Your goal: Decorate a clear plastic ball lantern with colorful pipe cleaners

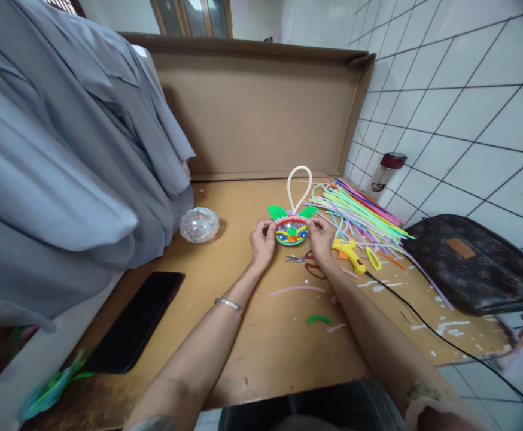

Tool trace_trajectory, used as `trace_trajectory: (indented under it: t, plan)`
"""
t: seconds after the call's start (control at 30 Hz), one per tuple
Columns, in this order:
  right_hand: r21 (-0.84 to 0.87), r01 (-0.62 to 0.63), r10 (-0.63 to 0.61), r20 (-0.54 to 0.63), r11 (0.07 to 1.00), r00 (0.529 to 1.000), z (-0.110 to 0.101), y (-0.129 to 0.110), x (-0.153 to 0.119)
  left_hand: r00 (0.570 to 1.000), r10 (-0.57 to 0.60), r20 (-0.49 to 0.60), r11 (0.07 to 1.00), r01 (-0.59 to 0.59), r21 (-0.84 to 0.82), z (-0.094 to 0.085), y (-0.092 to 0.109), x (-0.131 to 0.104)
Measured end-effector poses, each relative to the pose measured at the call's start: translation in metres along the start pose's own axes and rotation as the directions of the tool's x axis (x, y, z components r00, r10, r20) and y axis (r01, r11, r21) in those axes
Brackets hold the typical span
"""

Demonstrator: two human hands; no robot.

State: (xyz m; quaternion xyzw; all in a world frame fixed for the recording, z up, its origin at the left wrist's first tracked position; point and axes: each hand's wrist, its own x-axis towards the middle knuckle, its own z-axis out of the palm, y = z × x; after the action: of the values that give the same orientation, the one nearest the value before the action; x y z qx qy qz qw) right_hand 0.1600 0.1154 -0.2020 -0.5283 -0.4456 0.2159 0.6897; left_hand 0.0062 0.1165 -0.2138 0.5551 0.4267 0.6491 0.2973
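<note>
A round, clear craft ornament (292,231) stands upright on the table between my hands. It has colourful pipe-cleaner trim, two green leaf shapes on top and a white loop (300,190) rising above. My left hand (262,242) is closed on its left edge, fingertips pinched near the red and pink band. On the opposite edge, the fingers of my right hand (321,237) pinch the same band. Red-handled scissors (310,263) lie just below the ornament, partly covered by my right wrist. Beside that wrist rests a yellow glue gun (351,254).
Pipe cleaners (360,212) in many colours are heaped at the right. Behind them stands a bottle (385,173); a brown bag (481,263) sits nearer. A clear ball (199,225) and a black phone (136,323) lie left. Cardboard (252,114) walls the back; grey cloth (73,155) hangs left.
</note>
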Motion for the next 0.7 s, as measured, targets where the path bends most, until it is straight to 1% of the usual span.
trace_trajectory:
  t: [0.2, 0.37, 0.57, 0.7]
  plan:
    - [-0.010, 0.012, -0.012, -0.005, 1.000, 1.000, -0.0001, 0.0000, -0.0006, 1.000, 0.006, -0.006, 1.000, -0.006, 0.015, 0.0016, 0.0011, -0.0017]
    - [-0.024, 0.020, -0.020, -0.010, 1.000, 1.000, -0.0003, -0.0003, -0.0006, 1.000, 0.006, -0.012, 1.000, -0.006, -0.010, 0.0022, 0.0013, -0.0010]
    - [-0.027, 0.017, -0.017, 0.006, 1.000, 1.000, -0.0001, 0.0007, -0.0003, 0.996, -0.077, -0.046, 0.993, 0.073, -0.088, 0.0038, 0.0002, 0.0025]
    - [-0.025, 0.008, -0.009, -0.003, 1.000, 1.000, -0.0003, 0.0012, 0.0001, 0.994, -0.097, -0.056, 0.988, 0.089, -0.127, 0.0056, 0.0010, 0.0027]
